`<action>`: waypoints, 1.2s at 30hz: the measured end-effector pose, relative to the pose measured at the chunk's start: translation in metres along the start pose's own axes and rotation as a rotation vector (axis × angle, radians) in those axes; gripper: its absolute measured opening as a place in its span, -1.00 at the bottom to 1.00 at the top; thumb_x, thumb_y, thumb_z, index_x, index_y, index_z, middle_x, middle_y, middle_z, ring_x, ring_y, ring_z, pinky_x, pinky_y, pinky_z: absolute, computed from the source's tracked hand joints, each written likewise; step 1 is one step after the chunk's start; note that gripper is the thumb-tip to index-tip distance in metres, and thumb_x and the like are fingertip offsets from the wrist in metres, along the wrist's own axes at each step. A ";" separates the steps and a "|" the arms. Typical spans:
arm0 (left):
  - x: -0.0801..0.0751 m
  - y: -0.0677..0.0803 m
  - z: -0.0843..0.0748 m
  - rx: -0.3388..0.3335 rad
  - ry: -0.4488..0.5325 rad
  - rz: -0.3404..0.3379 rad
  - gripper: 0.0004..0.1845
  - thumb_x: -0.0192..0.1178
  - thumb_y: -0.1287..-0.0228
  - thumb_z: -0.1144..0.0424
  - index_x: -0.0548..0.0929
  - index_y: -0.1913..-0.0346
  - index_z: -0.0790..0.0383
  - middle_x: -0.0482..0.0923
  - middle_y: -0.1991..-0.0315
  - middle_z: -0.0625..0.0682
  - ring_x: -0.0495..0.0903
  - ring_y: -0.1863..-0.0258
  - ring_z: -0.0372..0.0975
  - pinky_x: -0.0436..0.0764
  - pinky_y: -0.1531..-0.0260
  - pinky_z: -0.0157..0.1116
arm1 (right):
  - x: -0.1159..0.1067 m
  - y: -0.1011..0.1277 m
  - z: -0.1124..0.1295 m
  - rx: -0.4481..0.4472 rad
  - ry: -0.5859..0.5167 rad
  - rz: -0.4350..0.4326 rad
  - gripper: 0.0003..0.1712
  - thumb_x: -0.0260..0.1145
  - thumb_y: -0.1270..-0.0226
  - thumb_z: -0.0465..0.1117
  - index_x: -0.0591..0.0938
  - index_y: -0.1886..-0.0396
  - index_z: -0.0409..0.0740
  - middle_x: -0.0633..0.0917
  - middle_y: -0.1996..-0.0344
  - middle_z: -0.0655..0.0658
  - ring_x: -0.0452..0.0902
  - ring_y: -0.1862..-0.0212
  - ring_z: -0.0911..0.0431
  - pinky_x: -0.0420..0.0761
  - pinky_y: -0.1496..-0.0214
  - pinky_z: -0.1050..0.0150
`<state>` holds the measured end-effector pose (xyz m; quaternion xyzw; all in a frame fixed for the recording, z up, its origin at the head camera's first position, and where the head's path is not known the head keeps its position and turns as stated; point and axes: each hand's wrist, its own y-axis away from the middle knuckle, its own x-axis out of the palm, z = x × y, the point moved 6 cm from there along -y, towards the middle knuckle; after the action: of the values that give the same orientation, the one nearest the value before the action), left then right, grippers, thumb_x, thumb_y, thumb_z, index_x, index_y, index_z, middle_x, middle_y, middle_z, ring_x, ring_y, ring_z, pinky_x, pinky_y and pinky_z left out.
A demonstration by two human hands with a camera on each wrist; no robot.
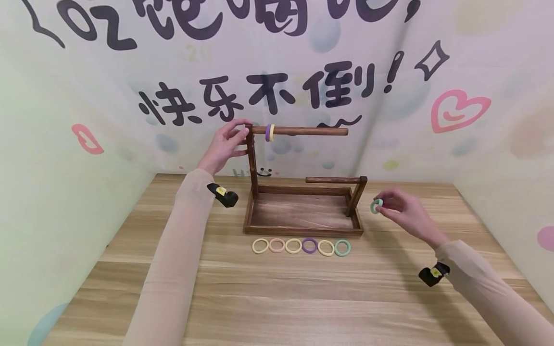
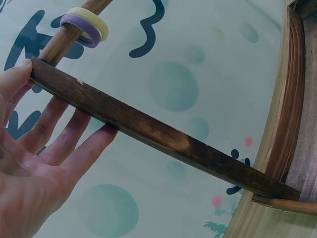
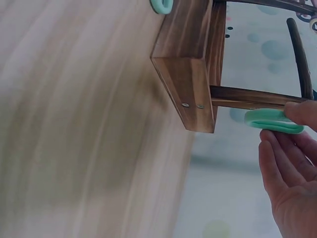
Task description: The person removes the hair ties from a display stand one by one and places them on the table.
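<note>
Right hand (image 1: 404, 209) pinches a green ring (image 1: 376, 205), likely soft and light, by its rim; left hand (image 1: 225, 144) steadies the rack post (image 1: 252, 161), thumb on top, fingers straight.

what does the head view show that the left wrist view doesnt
Only the head view shows the right hand pinching a green ring, six rings in a row on the table, and the short peg. Only the left wrist view shows the left palm up close. Both show the left hand on the tall post and two rings on the top peg.
</note>
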<state>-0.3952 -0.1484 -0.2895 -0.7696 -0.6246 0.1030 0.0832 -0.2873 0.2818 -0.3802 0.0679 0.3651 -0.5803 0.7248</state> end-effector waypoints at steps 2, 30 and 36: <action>0.000 0.000 0.000 0.001 -0.001 0.001 -0.75 0.08 -0.46 0.21 0.53 -0.13 0.09 0.55 0.05 0.20 0.58 0.03 0.01 0.59 0.04 0.03 | 0.003 0.003 0.000 0.002 -0.011 0.018 -0.70 0.35 -0.27 -0.39 0.54 0.03 -0.38 0.67 0.18 -0.29 0.64 0.14 0.14 0.60 0.18 0.47; 0.000 -0.001 0.000 -0.004 -0.020 0.001 -0.74 0.07 -0.47 0.19 0.51 -0.15 0.07 0.54 0.02 0.20 0.56 -0.01 0.01 0.57 0.02 0.03 | 0.043 0.042 -0.012 -0.004 -0.150 0.141 -0.74 0.31 -0.29 -0.42 0.56 0.03 -0.31 0.67 0.14 -0.23 0.62 0.09 0.19 0.61 0.10 0.37; 0.000 -0.001 0.002 -0.003 -0.013 -0.002 -0.74 0.08 -0.46 0.19 0.51 -0.14 0.08 0.53 0.00 0.25 0.56 0.00 0.01 0.58 0.03 0.02 | 0.047 0.044 -0.009 -0.092 -0.162 0.129 -0.71 0.33 -0.20 -0.52 0.58 0.06 -0.39 0.66 0.16 -0.28 0.63 0.11 0.14 0.61 0.07 0.36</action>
<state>-0.3968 -0.1484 -0.2908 -0.7684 -0.6260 0.1072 0.0781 -0.2489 0.2633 -0.4296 0.0107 0.3264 -0.5187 0.7901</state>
